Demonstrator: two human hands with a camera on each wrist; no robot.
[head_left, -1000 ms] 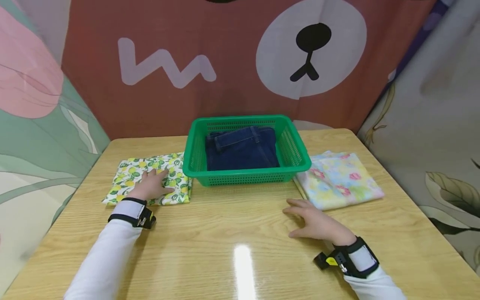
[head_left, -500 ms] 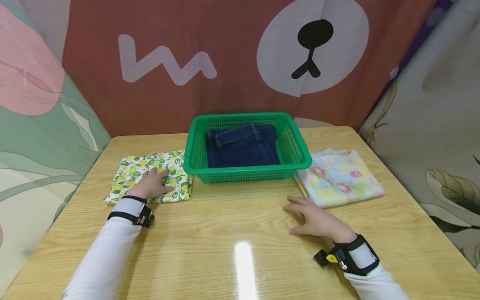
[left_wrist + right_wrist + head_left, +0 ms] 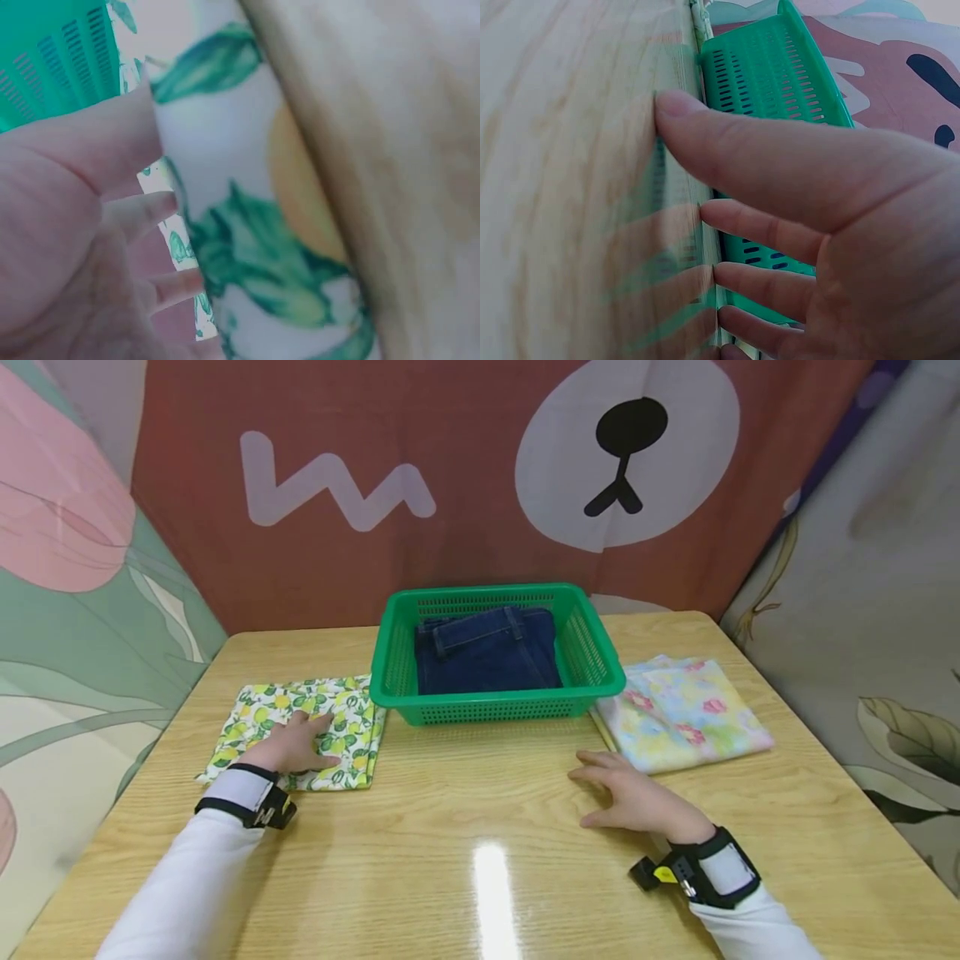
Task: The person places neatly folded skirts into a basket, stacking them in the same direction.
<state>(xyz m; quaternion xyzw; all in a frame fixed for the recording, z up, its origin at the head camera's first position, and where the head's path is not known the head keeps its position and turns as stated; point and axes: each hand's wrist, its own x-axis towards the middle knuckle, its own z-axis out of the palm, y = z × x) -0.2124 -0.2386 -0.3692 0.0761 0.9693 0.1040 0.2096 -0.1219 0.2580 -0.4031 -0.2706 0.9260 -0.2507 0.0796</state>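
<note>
Left hand (image 3: 288, 747) flat on the folded lemon-print cloth (image 3: 337, 714), palm down, fingers straight and slightly spread, pressing on the fabric rather than gripping it. Cloth under and ahead of that hand, spreading out to both its sides, near edge just beside the wrist band (image 3: 243, 793). In the left wrist view, fingers (image 3: 142, 214) laid against the lemon-and-leaf print (image 3: 262, 247), a corner of green mesh showing beyond them.

Ahead and to the right of the left hand, a green plastic basket (image 3: 600, 681), its left wall just beside the cloth's right edge; whether the two touch cannot be told. Inside the basket, folded dark blue jeans (image 3: 487, 652), lying flat and filling most of the floor.

Right hand (image 3: 633, 797) resting on the bare wooden table (image 3: 465, 793), palm down, fingers relaxed and a little apart, holding nothing. From the right wrist view, fingertips (image 3: 682, 105) touching the tabletop, the basket's slotted side standing past them. Basket ahead and to the left of this hand, near but apart.

Just ahead and to the right of the right hand, a folded pastel floral cloth (image 3: 686, 710), its near left corner close to the fingertips, not touched. Cloth's left edge just beside the basket's right wall.
</note>
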